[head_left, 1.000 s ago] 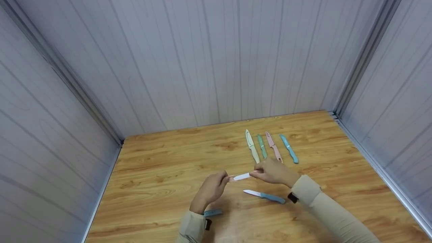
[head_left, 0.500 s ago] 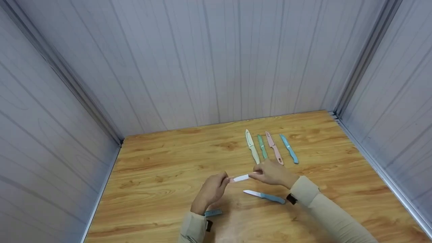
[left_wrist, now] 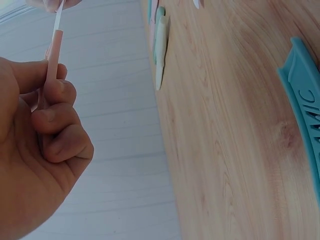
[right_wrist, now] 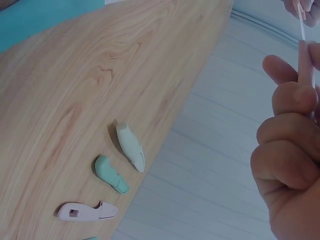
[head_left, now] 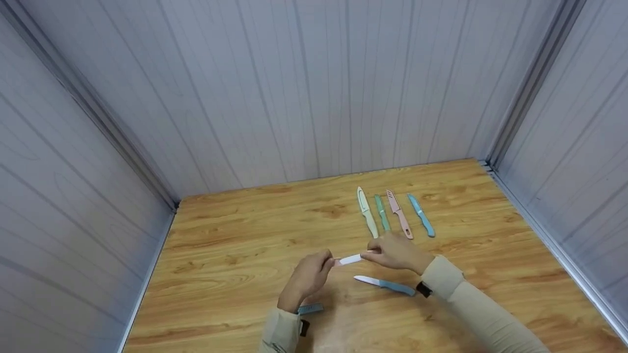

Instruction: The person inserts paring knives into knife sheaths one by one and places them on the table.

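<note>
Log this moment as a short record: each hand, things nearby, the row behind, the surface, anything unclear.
Left hand: grips narrow pink sheath
Right hand: grips pink-handled knife with white blade
Nearby: blue-handled knife with bare white blade; lettered blue sheath
Row, left to right: sheathed cream knife, green knife, pink knife, blue knife
Surface: wood-grain table
Unclear: blade's depth inside pink sheath

pale panelled walls (head_left: 319,88), wood-grain tabletop (head_left: 230,269)

Four knives (head_left: 397,209) behind right hand (head_left: 396,252), one knife (head_left: 390,286) before it
</note>
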`<state>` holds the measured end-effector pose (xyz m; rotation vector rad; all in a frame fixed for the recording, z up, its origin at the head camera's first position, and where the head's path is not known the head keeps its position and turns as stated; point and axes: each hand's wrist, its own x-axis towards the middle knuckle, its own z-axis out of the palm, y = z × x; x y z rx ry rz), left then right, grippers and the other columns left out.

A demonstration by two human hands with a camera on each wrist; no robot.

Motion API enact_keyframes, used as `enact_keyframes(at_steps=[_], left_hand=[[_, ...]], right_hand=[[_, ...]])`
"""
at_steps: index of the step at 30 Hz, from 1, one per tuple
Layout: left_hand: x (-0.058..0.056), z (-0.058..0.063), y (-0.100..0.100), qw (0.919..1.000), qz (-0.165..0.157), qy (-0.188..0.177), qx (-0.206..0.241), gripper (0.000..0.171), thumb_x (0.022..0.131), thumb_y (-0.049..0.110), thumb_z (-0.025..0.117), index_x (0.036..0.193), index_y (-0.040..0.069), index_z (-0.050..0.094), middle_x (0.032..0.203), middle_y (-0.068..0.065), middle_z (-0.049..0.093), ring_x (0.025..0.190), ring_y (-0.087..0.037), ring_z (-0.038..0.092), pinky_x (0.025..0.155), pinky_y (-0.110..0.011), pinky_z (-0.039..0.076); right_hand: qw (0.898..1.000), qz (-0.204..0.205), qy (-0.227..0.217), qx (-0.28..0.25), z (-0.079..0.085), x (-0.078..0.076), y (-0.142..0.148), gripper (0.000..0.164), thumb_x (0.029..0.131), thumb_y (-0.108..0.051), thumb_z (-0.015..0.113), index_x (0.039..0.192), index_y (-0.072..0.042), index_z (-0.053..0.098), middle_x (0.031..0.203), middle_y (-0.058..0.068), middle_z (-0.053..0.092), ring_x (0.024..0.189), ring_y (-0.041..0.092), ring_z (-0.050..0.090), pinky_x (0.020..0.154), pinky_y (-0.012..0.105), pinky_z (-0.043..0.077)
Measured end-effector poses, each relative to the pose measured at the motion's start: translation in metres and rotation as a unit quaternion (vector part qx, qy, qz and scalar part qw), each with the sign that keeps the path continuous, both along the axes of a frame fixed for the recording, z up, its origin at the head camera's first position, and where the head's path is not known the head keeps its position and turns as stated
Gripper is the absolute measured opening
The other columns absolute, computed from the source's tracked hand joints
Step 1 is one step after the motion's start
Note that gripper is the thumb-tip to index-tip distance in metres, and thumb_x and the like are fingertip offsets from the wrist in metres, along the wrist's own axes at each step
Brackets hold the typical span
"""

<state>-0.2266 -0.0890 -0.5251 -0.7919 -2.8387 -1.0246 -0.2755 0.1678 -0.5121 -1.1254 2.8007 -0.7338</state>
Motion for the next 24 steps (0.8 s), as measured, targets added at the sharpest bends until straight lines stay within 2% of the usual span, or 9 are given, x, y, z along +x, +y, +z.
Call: enact_keyframes(at_steps=[11, 18, 24], left_hand=[[0.0007, 0.0027, 0.0014, 0.9999, 0.004, -0.011, 0.009, 0.022, 0.102, 0.024, 0.044, 0.09, 0.011, 0.058, 0.067, 0.009, 0.045, 0.055, -0.006, 0.037, 0.052, -0.023, 0.035], [0.0008, 0.0028, 0.0005, 0.9999, 0.001, 0.007, 0.016, 0.025, 0.102, 0.025, 0.043, 0.09, 0.01, 0.058, 0.068, 0.008, 0.047, 0.055, -0.006, 0.038, 0.053, -0.023, 0.035], [0.0003, 0.0039, 0.0007, 0.9998, 0.004, 0.013, 0.015, 0.026, 0.102, 0.024, 0.043, 0.089, 0.009, 0.059, 0.068, 0.007, 0.049, 0.056, -0.006, 0.039, 0.054, -0.024, 0.036]], right_hand=[[1.0, 0.01, 0.007, -0.001, 0.0001, -0.0013, -0.0025, 0.037, 0.096, -0.044, 0.053, 0.07, -0.02, 0.063, 0.053, -0.015, 0.044, 0.044, 0.0, 0.037, 0.043, 0.021, 0.034], [1.0, 0.002, 0.007, 0.001, 0.0023, -0.0004, -0.0043, 0.042, 0.096, -0.049, 0.049, 0.065, -0.023, 0.058, 0.049, -0.014, 0.038, 0.042, 0.001, 0.033, 0.042, 0.021, 0.03], [1.0, -0.006, -0.001, 0.008, 0.0035, 0.001, -0.0056, 0.039, 0.096, -0.045, 0.05, 0.064, -0.023, 0.055, 0.048, -0.014, 0.036, 0.041, 0.001, 0.032, 0.041, 0.021, 0.03]])
